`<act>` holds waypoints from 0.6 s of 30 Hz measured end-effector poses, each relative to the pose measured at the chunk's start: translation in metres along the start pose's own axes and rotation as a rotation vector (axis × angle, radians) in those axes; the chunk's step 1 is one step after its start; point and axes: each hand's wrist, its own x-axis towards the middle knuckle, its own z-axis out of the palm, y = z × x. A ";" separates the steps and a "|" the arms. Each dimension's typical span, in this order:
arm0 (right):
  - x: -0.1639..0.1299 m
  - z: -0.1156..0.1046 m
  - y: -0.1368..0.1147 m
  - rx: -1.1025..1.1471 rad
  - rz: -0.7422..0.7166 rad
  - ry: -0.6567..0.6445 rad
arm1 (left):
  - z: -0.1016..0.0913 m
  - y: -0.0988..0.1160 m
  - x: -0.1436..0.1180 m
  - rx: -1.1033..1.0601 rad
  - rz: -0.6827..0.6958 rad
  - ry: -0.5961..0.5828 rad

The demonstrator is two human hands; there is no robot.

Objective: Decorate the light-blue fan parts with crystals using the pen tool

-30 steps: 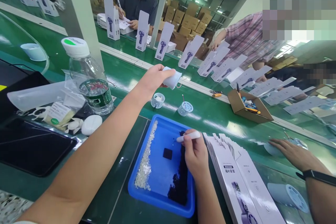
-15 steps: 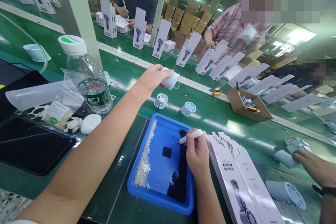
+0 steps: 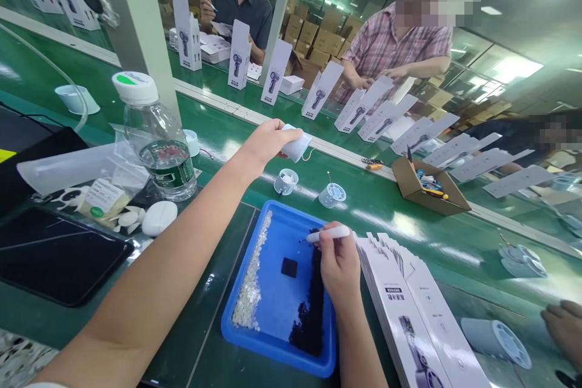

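Observation:
My left hand [image 3: 268, 144] is closed around a pale blue cylindrical housing [image 3: 297, 142], holding it tilted above the green surface; a thin wire loops from its far end. My right hand [image 3: 340, 260] grips a white pen-shaped tool [image 3: 335, 232]. Its tip points left, over the blue tray [image 3: 278, 348], near a few tiny dark specks. White small pieces [image 3: 248, 297] line the tray's left side, and black small pieces [image 3: 309, 324] fill the right side. Between them lies a black square [image 3: 289, 267].
Two similar housings [image 3: 286, 182] [image 3: 332, 194] stand behind the tray. Flat printed cartons [image 3: 400, 303] are stacked at right, near another housing [image 3: 493, 339] and a co-worker's hand [image 3: 566, 322]. A bottle [image 3: 161, 151] stands left. Upright boxes [image 3: 318, 94] line the far side; a cardboard box [image 3: 427, 188] holds tools.
The pen-shaped tool's tip has shifted slightly left and the tool lies flatter. My left hand stays nearly in place. The co-worker's hand at right has moved toward the frame edge, away from the housings.

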 end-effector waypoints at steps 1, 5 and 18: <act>0.000 0.000 0.000 -0.007 0.001 -0.004 | 0.000 0.000 0.000 -0.001 -0.002 -0.001; 0.002 0.001 -0.002 -0.012 0.001 -0.030 | 0.002 0.000 0.000 0.008 -0.009 -0.008; 0.002 0.004 -0.014 -0.096 -0.144 -0.066 | 0.005 -0.005 -0.002 -0.008 -0.031 -0.008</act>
